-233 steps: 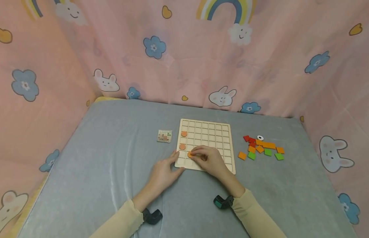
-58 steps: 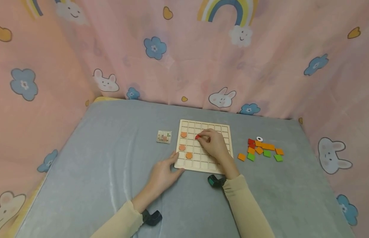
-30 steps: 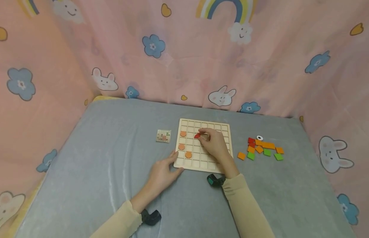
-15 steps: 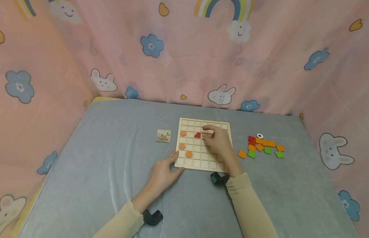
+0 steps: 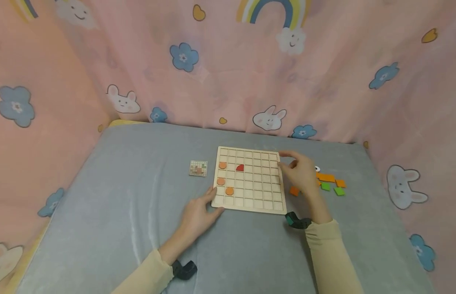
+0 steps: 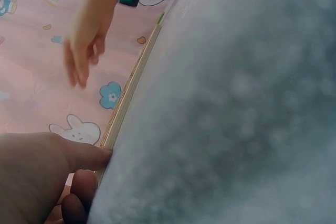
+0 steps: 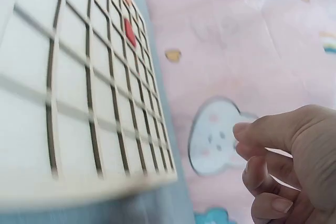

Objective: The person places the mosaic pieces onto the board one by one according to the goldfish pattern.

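Note:
A wooden grid board (image 5: 262, 186) lies on the grey cloth. My left hand (image 5: 197, 212) grips its near left corner, fingers along the left edge and thumb at the front edge; in the left wrist view the thumb (image 6: 89, 156) presses the board's side. Three orange discs (image 5: 222, 165) sit in cells on the board's left, and a red quarter-circle tile (image 5: 240, 168) rests in a cell farther in. By the right edge hovers my right hand (image 5: 300, 171), fingers loosely bent. Nothing shows between thumb and fingertips in the right wrist view.
Right of the board lie loose orange tiles (image 5: 326, 177) and green tiles (image 5: 339, 191), with a white ring-shaped piece (image 5: 317, 168), partly hidden behind the right hand. A small pattern card (image 5: 198, 168) lies left of the board. A pink printed curtain (image 5: 228, 81) surrounds the table.
An orange disc, then the red quarter-circle tile, were set on the board by my right hand. It has let go of the tile and moved right, past the board's edge. My left hand stayed.

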`<state>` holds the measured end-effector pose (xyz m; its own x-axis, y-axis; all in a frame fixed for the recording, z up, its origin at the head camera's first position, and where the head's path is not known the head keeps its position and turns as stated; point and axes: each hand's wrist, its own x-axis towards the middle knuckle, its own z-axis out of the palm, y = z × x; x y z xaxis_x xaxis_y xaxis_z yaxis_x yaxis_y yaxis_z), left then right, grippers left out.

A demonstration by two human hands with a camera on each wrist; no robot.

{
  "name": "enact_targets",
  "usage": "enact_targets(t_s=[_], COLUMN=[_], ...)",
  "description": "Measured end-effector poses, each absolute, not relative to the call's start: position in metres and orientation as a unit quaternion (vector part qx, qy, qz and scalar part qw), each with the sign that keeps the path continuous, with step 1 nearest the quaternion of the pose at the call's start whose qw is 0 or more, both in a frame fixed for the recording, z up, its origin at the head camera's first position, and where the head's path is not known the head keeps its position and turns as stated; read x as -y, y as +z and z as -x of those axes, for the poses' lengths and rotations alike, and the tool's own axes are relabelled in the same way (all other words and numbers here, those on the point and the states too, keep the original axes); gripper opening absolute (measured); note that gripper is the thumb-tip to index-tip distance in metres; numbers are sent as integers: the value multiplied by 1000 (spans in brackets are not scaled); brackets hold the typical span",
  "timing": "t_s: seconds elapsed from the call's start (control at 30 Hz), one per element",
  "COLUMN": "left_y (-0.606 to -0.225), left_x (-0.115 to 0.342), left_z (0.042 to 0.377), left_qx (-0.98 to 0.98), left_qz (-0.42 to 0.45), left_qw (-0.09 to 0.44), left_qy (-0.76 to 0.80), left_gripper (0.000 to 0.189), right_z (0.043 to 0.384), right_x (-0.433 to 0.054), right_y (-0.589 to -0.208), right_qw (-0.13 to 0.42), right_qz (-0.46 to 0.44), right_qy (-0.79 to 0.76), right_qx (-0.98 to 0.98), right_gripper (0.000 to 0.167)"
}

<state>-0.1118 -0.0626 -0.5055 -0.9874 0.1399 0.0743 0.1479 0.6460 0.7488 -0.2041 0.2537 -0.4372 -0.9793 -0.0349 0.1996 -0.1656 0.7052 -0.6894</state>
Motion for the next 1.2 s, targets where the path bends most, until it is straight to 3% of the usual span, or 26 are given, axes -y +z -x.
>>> enact_targets(t_s=[0.57, 0.87, 1.2], left_y=[-502, -503, -501], left_x=[67, 65, 64], left_z=[111, 111, 112], left_qx=[906, 904, 911], left_qz=[73, 67, 73], left_qw=[6, 1, -9], left_qy=[-417, -422, -407], left_gripper=[67, 66, 66], right_z=[180, 184, 181], right_x=[-376, -393, -400], right_y=[-466, -488, -498], right_qw=[122, 163, 171], right_qz=[62, 78, 49], right_qy=[350, 309, 284], right_qx=[927, 934, 942], right_gripper=[32, 28, 22])
